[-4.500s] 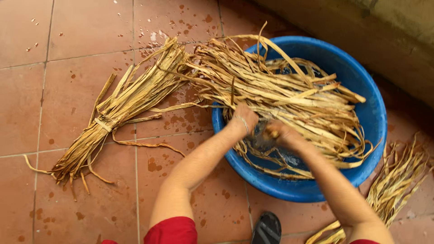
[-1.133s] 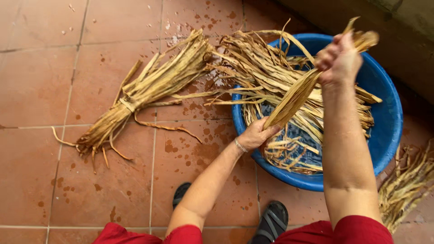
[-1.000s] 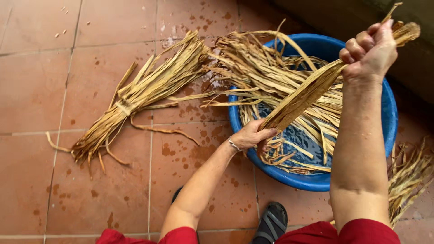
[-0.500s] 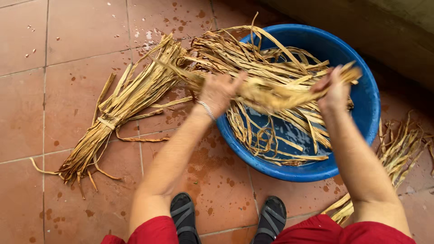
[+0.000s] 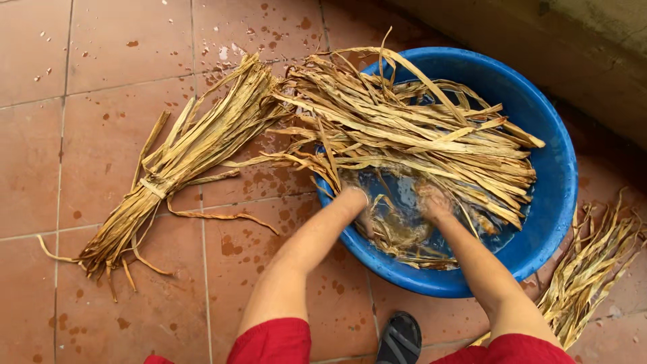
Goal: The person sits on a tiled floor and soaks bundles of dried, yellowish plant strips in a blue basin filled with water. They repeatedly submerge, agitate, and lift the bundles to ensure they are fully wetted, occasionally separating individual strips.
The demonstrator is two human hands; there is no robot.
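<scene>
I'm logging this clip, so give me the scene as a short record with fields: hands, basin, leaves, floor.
left hand: dipped in water, among wet leaves
right hand: dipped in water, among wet leaves
basin: blue, round, holds water
leaves: dry tan strips piled across basin, spilling over its left rim
tied bundle: on floor left of basin
loose bundle: on floor right of basin
floor: reddish tiles, water spots
sandal: dark, below basin

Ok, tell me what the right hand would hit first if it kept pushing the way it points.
The right hand points down and away into the water of the blue basin. Going straight on, it would probably first meet the wet strips lying across the basin, though depth under the water is unclear.
</scene>
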